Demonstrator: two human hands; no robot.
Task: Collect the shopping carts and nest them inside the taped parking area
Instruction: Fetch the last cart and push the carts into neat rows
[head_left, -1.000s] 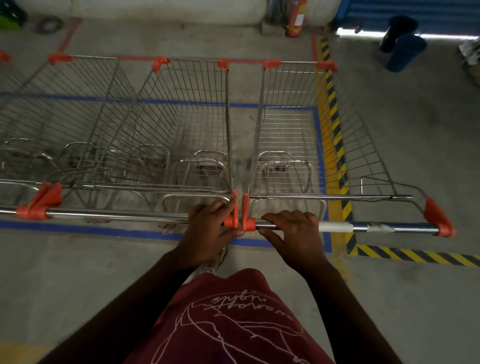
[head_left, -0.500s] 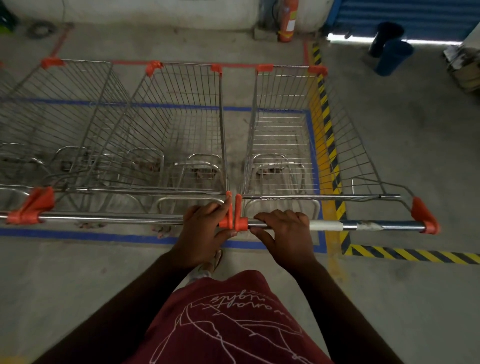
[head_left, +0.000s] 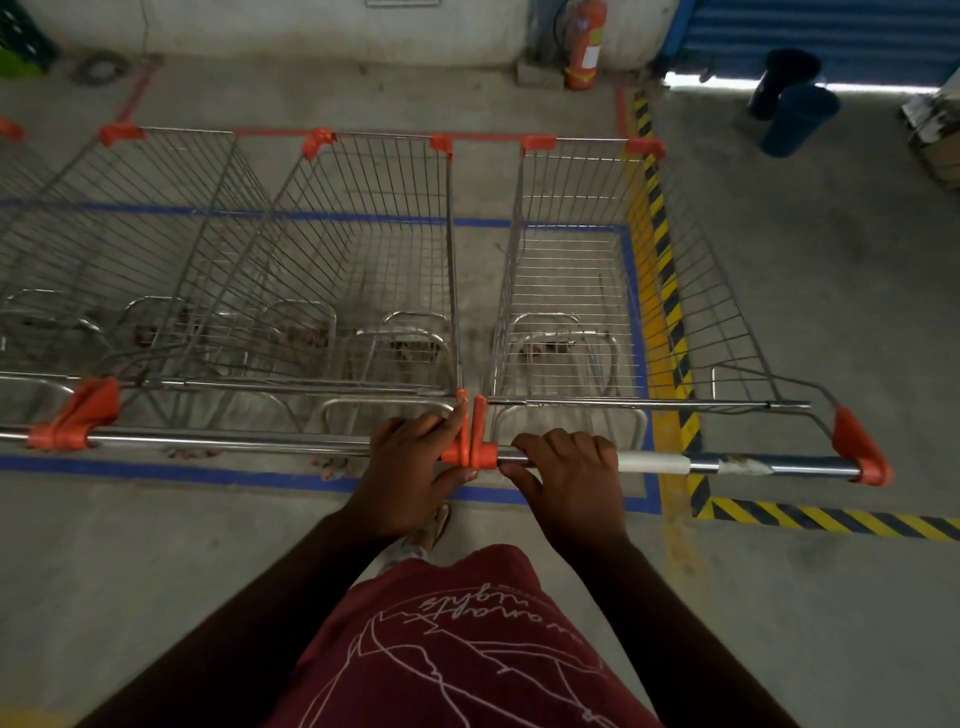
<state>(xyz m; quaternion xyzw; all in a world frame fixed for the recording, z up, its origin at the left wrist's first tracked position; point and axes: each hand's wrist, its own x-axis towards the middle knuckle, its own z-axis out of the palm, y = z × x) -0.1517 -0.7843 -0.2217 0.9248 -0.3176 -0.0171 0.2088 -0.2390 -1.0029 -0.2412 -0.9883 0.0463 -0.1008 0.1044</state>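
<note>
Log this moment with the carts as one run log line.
left hand: grips steel handle of left wire cart | right hand: grips taped steel handle of right wire cart | carts: side by side over blue floor tape

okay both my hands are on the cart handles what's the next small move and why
Probably nudge the right-hand wire shopping cart leftward. Your right hand grips its steel handle bar, and its right side overhangs the blue floor tape onto the yellow-black hazard stripe.

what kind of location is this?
Probably a store's basement or parking-level cart bay: bare concrete floor, silver wire shopping carts with orange corner caps parked side by side inside a blue taped rectangle, yellow-black hazard striping, and a red fire extinguisher by the wall.
</note>
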